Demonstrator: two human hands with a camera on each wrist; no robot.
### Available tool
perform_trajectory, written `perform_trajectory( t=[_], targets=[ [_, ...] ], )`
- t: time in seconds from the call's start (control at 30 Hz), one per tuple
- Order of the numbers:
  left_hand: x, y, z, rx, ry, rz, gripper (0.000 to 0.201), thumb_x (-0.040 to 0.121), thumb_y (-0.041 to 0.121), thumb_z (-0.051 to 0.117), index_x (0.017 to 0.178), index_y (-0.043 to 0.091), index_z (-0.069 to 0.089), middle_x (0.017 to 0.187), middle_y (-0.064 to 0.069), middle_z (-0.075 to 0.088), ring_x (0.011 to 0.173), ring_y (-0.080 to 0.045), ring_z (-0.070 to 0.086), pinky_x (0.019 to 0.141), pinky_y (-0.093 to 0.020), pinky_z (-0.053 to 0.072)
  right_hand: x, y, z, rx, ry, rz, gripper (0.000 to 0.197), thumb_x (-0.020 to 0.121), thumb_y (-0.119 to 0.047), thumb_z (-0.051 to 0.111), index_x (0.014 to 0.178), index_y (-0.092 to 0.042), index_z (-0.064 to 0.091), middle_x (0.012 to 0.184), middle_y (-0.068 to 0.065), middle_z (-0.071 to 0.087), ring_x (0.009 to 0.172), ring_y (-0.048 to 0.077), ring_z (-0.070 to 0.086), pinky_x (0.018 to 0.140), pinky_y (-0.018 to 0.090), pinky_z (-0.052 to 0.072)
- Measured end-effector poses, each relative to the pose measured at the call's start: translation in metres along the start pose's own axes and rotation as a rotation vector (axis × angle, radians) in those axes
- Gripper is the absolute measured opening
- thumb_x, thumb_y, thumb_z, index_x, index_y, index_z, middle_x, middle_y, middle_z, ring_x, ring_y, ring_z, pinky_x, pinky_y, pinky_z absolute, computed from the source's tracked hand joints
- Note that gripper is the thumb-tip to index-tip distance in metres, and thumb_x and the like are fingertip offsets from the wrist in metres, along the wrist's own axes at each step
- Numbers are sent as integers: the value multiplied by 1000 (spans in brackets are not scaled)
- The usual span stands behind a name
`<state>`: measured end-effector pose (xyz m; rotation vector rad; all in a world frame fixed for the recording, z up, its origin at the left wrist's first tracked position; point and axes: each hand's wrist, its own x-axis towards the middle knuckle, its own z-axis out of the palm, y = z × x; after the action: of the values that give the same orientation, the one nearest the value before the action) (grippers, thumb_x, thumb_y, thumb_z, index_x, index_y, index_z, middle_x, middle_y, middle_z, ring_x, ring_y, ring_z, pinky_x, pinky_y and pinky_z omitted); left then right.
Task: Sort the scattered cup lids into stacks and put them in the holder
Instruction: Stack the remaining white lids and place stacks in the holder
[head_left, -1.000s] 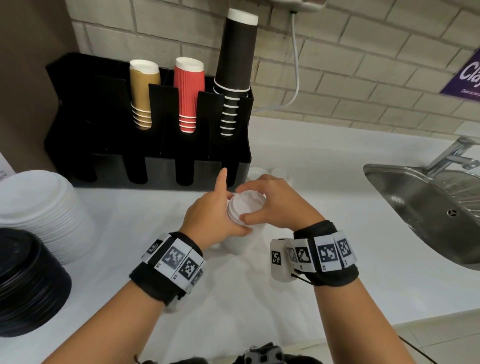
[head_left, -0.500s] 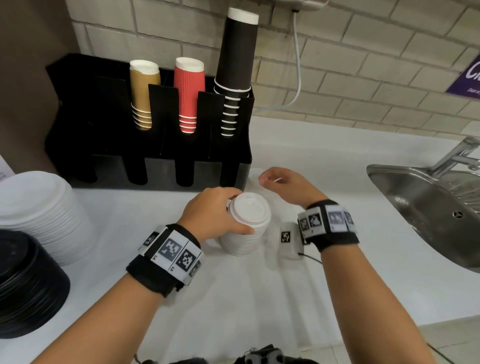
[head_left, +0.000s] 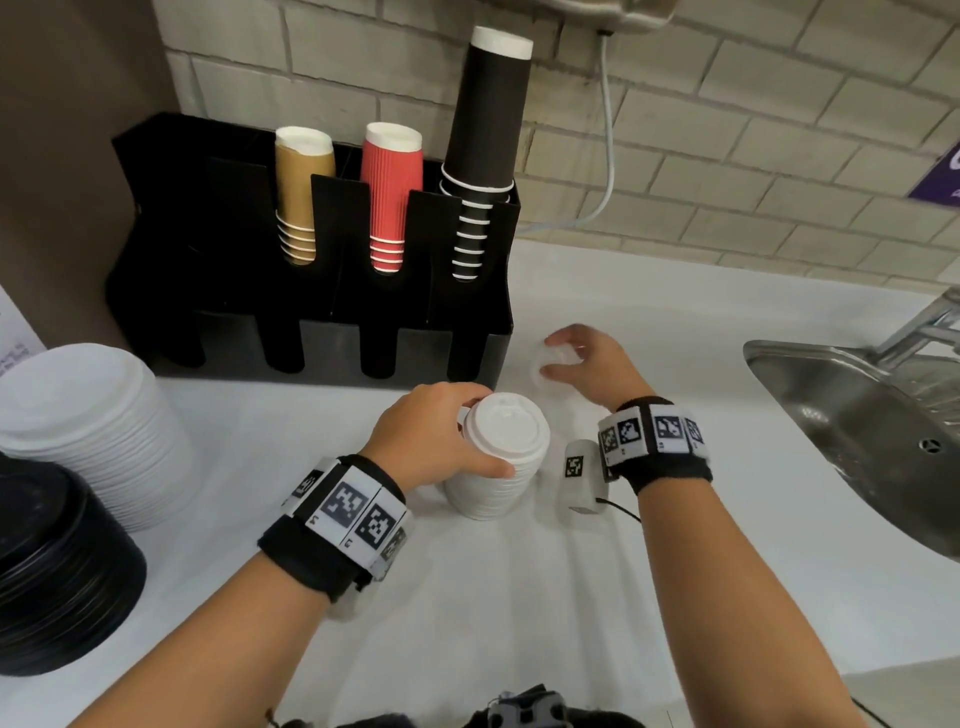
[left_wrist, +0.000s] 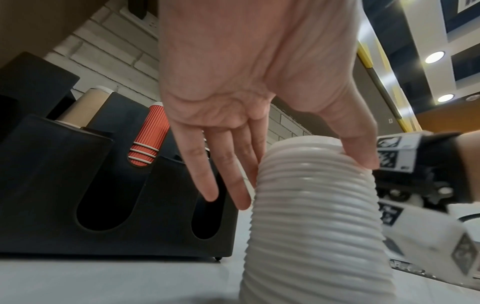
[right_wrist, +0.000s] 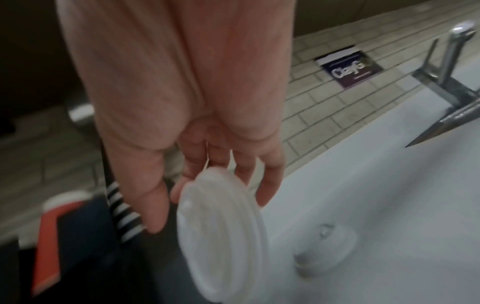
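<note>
A tall stack of small white lids (head_left: 501, 462) stands on the white counter (head_left: 519, 597) in front of the black holder (head_left: 311, 338). My left hand (head_left: 475, 434) grips the stack near its top, thumb on the near side and fingers on the far side; the left wrist view shows the ribbed stack (left_wrist: 311, 205) upright. Behind and to the right, my right hand (head_left: 558, 356) pinches a single white lid (right_wrist: 221, 226), tilted on its edge just above the counter. Another loose lid (right_wrist: 324, 251) lies flat beside it.
The holder carries tan (head_left: 301, 192), red (head_left: 392, 192) and black (head_left: 483, 150) cup stacks in its upper slots. A big stack of large white lids (head_left: 88, 431) and one of black lids (head_left: 52, 571) stand at the left. A steel sink (head_left: 857, 431) and tap (head_left: 930, 322) are at the right.
My right hand left the top of the stack, moved back and to the right, and took hold of a loose lid. The left hand stayed on the stack.
</note>
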<state>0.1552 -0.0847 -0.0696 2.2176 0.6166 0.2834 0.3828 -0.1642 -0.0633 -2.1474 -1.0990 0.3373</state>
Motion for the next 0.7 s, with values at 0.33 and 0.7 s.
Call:
perform_trajectory(
  t=[0.33,0.7],
  targets=[
    [-2,-2,3,-39,12,5,70,58,44,89,122,33,61,111,13,68,98,-14,63,86,-44,54,-70,-44,-9,784,-134,0,19,98,0,45,105,-13,58,91,4,62,75,11,59,65,20,46],
    [-10,-2,14,19,86,7,78,63,44,82,133,31,49,117,11,64,103,-15,61,86,-39,52,-96,-42,10,238,-220,-88,51,77,-24,80,122,-35,59,126,-9,57,118,8,53,100,34,48]
  ],
)
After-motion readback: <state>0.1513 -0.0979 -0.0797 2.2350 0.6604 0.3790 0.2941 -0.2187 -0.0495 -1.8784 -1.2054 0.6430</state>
